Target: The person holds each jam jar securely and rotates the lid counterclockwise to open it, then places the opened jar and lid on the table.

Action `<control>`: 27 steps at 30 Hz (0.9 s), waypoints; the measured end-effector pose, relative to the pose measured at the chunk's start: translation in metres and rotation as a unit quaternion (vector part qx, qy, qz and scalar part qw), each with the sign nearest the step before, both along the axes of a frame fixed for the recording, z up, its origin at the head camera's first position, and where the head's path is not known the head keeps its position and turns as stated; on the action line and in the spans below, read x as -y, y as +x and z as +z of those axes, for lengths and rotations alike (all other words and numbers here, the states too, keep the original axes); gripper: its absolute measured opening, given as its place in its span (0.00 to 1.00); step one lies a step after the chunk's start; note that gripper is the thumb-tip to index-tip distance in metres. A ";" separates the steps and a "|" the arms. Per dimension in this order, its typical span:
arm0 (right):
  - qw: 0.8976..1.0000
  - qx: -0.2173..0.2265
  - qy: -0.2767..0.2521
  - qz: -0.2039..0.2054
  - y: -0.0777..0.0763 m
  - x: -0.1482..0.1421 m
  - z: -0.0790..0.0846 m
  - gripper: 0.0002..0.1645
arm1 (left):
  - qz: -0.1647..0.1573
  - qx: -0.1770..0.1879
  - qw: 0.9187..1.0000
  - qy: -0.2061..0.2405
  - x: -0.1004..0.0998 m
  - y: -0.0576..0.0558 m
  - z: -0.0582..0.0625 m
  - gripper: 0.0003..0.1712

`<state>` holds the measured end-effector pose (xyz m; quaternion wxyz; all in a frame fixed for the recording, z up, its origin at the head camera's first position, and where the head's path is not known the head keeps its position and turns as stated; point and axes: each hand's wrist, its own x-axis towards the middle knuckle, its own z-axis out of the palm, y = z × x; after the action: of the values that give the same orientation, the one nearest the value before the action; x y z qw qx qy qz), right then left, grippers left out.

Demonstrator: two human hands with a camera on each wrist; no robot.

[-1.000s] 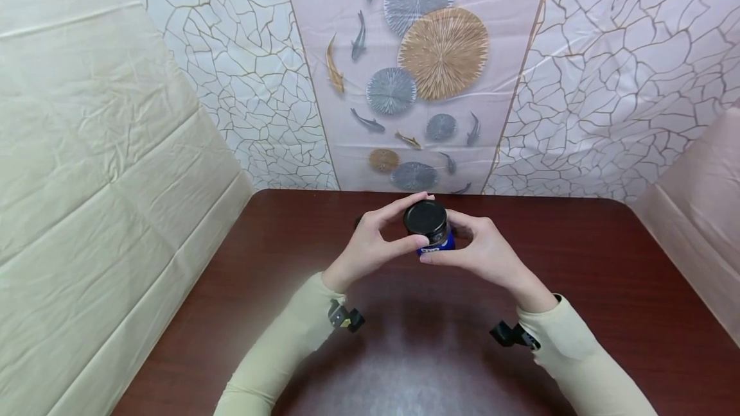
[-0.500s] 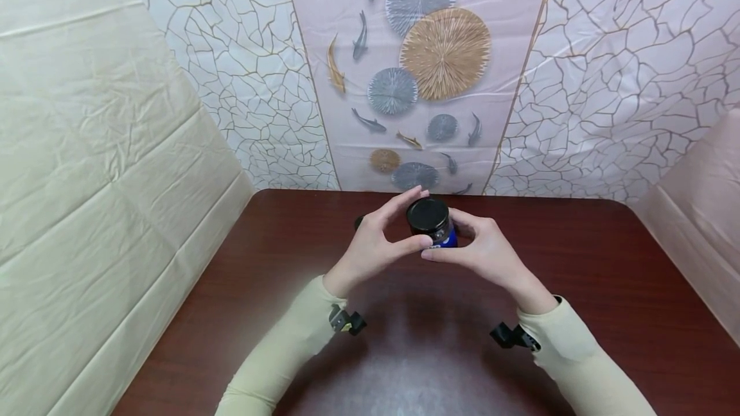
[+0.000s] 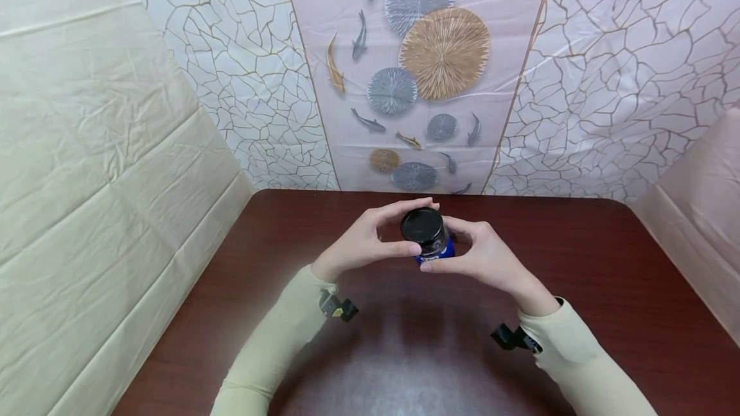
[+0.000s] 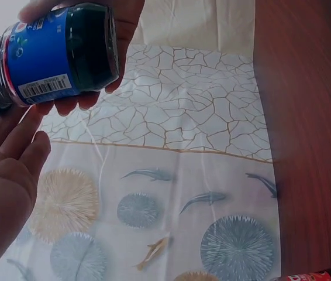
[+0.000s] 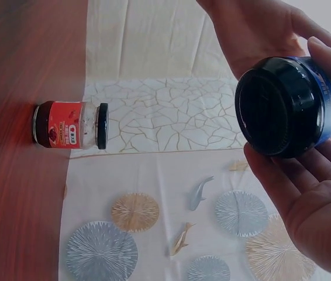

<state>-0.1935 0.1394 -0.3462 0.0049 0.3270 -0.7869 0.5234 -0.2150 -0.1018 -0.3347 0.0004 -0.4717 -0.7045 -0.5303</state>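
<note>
A glass jar [image 3: 436,251] with a blue label, dark contents and a black lid [image 3: 422,225] is held above the table, tilted a little. My left hand [image 3: 370,236] holds the lid, thumb on the near side and fingertips at the far rim. Lower down, my right hand [image 3: 491,255] grips the jar's body between thumb and fingers. In the left wrist view the blue label [image 4: 40,52] with its barcode faces the camera. From the right wrist, the jar's dark base [image 5: 271,108] shows, with the right hand's fingers [image 5: 282,181] beneath it.
A second jar [image 5: 66,126] with a red label and black lid stands on the dark red-brown table [image 3: 300,223]; the left hand hides it in the head view. Patterned cloth [image 3: 439,146] hangs behind the table, and pale cloth walls [image 3: 115,178] flank it.
Since half a second ago my left hand has turned and moved slightly left and down, its fingertips closer to the lid. The jar has tipped a little leftward; the right hand has dropped slightly.
</note>
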 end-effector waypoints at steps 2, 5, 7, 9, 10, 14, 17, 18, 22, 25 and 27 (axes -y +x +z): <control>1.000 0.000 -0.003 0.001 0.000 0.000 0.000 0.33 | 0.004 0.006 1.000 0.008 -0.001 0.001 -0.001 0.38; 1.000 0.001 -0.003 -0.005 0.001 0.000 0.000 0.33 | 0.030 -0.007 0.999 0.016 -0.003 0.004 -0.003 0.38; 1.000 -0.001 -0.002 -0.010 0.001 -0.001 -0.001 0.33 | 0.055 -0.018 0.998 0.019 -0.006 0.006 -0.005 0.38; 1.000 -0.003 -0.002 -0.015 0.001 -0.001 -0.001 0.33 | 0.082 -0.030 0.996 0.024 -0.008 0.009 -0.007 0.38; 1.000 -0.005 -0.002 -0.018 0.001 -0.001 -0.001 0.33 | 0.095 -0.036 0.994 0.026 -0.010 0.010 -0.009 0.38; 1.000 -0.013 -0.002 -0.028 0.001 -0.002 -0.001 0.34 | 0.143 -0.041 0.988 0.032 -0.015 0.016 -0.011 0.38; 0.999 -0.018 -0.001 -0.034 0.000 -0.003 0.000 0.35 | 0.166 -0.040 0.985 0.033 -0.018 0.020 -0.011 0.38; 0.999 -0.019 -0.001 -0.035 0.000 -0.003 0.000 0.35 | 0.170 -0.043 0.984 0.035 -0.019 0.020 -0.011 0.38; 0.999 -0.021 0.000 -0.035 -0.001 -0.004 0.000 0.36 | 0.178 -0.045 0.982 0.034 -0.021 0.022 -0.010 0.40; 0.999 -0.018 -0.002 -0.033 -0.001 -0.004 0.000 0.36 | 0.172 -0.047 0.984 0.024 -0.019 0.022 -0.008 0.43; 0.999 -0.014 -0.002 -0.030 -0.001 -0.005 0.000 0.35 | 0.156 -0.047 0.986 0.020 -0.016 0.020 -0.006 0.45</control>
<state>-0.1946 0.1440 -0.3463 0.0320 0.3104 -0.7953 0.5197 -0.1946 -0.0860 -0.3403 0.1260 -0.3804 -0.7581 -0.5145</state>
